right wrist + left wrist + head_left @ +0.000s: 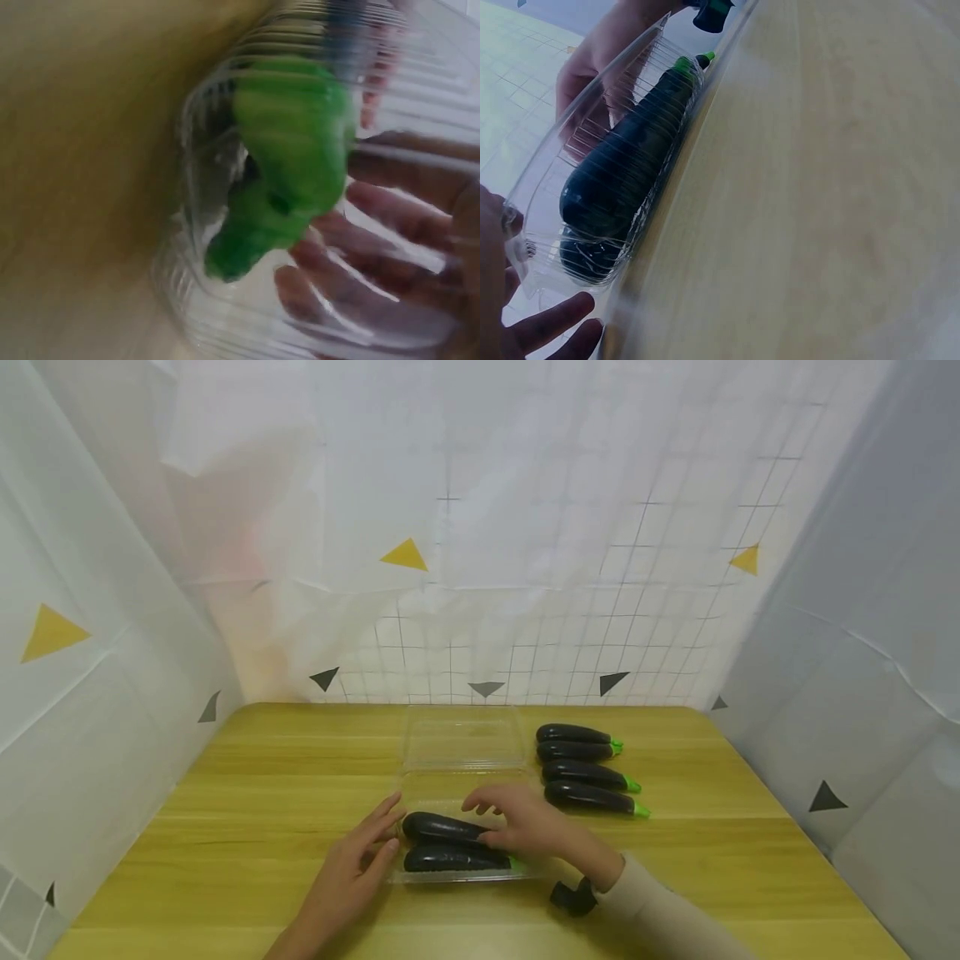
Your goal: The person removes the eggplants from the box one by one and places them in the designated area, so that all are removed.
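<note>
Two dark purple eggplants (453,858) lie side by side in the base of a clear plastic clamshell box (465,876), stems to the right. My left hand (347,868) is at the box's left end, its fingers spread and fairly straight at the wall. Over the stem half of the farther eggplant (442,827) is my right hand (532,822), thumb close to its skin and the other fingers lifted and loosely bent. Through the clear wall in the right wrist view, green stem caps (292,142) show beside the right hand's spread fingers.
The box's lid (463,735) lies folded back on the wooden table (285,777). Several more eggplants (588,797) lie in a column to the right of the box, green stems rightward. White sheeting (525,527) with yellow and dark triangles encloses the back and sides.
</note>
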`<move>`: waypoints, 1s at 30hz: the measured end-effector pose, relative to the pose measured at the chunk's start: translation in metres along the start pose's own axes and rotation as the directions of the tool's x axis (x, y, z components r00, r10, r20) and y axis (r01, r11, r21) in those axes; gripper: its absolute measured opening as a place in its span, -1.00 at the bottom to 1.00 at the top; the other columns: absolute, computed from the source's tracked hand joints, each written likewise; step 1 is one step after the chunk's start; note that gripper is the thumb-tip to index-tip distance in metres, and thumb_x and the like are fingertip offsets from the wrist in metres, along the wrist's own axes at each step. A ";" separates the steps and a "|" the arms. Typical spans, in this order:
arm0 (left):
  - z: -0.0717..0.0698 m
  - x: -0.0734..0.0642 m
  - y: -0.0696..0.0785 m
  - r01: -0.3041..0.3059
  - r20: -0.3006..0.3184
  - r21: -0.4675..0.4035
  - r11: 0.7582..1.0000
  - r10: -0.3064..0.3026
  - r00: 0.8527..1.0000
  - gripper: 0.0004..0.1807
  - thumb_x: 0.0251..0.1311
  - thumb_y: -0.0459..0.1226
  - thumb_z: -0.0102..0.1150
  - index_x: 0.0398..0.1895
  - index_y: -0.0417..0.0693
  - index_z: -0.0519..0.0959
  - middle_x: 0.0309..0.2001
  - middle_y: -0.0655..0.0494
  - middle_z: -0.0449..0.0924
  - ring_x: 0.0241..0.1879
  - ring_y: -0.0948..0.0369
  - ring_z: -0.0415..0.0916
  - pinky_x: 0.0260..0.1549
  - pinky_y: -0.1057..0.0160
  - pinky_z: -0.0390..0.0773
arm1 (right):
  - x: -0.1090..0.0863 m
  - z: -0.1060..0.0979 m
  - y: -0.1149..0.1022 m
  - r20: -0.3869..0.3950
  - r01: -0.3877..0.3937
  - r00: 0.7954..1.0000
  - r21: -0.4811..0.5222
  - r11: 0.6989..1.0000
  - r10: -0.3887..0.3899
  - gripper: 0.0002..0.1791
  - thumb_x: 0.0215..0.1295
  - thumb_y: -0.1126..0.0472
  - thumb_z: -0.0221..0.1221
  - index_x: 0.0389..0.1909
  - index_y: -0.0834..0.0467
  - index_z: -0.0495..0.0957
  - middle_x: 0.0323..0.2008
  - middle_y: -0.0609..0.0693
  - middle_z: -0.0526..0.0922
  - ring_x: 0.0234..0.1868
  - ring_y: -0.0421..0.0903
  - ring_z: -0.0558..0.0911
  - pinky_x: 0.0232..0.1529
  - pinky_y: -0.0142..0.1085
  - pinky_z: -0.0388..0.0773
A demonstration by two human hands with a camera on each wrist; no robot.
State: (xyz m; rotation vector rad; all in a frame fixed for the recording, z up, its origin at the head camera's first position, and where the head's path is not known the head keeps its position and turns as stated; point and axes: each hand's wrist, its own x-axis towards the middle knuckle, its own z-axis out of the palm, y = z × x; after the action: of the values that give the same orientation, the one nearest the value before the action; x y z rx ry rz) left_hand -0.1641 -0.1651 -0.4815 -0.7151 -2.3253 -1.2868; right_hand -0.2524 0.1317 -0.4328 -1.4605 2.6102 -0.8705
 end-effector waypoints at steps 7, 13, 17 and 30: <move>-0.001 0.001 0.001 0.007 0.002 -0.005 1.000 -0.007 1.000 -0.55 0.47 -0.42 0.18 0.39 -0.11 0.53 0.48 -0.08 0.36 0.02 0.05 0.70 -0.07 0.13 0.71 | 0.001 0.006 -0.003 0.089 -0.051 0.994 -0.163 0.985 0.066 -0.48 0.26 0.27 0.44 0.23 0.14 0.57 0.08 -0.01 0.70 0.01 -0.12 0.68 0.01 -0.27 0.64; -0.001 0.000 0.000 0.000 0.000 0.000 1.000 0.000 1.000 -0.54 0.46 -0.44 0.18 0.39 -0.11 0.53 0.47 -0.11 0.37 0.00 0.05 0.70 -0.08 0.12 0.71 | 0.000 0.008 0.000 0.079 -0.007 0.997 -0.191 0.982 0.023 -0.49 0.28 0.27 0.44 0.24 0.11 0.57 0.02 -0.02 0.73 -0.04 -0.15 0.69 -0.06 -0.25 0.66; 0.000 0.001 0.000 0.000 0.006 0.004 1.000 0.000 1.000 -0.54 0.47 -0.43 0.18 0.40 -0.08 0.53 0.47 -0.14 0.37 -0.01 0.05 0.71 -0.08 0.11 0.71 | -0.002 0.009 0.004 0.033 -0.021 0.999 -0.122 0.992 0.026 -0.54 0.29 0.29 0.42 0.20 0.10 0.59 0.01 -0.04 0.73 0.00 -0.16 0.68 0.01 -0.23 0.65; 0.000 0.000 0.000 0.020 0.011 -0.005 1.000 -0.020 1.000 -0.52 0.46 -0.44 0.18 0.41 -0.07 0.52 0.48 -0.09 0.36 0.02 0.03 0.70 -0.08 0.12 0.71 | -0.004 0.004 -0.001 -0.014 -0.011 1.000 -0.041 0.999 0.011 -0.59 0.33 0.29 0.41 0.17 0.14 0.62 0.04 -0.03 0.73 0.04 -0.14 0.68 0.06 -0.20 0.64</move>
State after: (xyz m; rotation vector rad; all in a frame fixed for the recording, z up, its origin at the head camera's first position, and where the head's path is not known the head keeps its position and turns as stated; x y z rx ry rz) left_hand -0.1642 -0.1648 -0.4812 -0.7036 -2.3445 -1.3006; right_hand -0.2483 0.1332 -0.4367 -1.4533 2.6591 -0.8340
